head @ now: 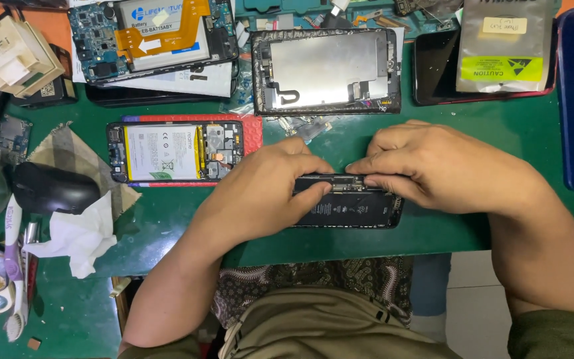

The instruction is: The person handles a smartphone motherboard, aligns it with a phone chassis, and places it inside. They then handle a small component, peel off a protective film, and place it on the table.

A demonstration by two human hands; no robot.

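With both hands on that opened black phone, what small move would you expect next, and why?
Probably a gentle lift with the right hand at the phone's top edge, while the left hand steadies it: both sets of fingertips meet at that exposed edge, and the phone lies flat on the green mat.

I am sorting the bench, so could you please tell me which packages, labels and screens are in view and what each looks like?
Silver anti-static pouch: top right, pale sticker, yellow-green warning label.
Cream cardboard box: top left, tilted.
White battery label: in the opened phone left of the left hand.
Detached screen assembly: top centre, bare metal back up.
Black battery label: on the opened phone under both hands, right hand.
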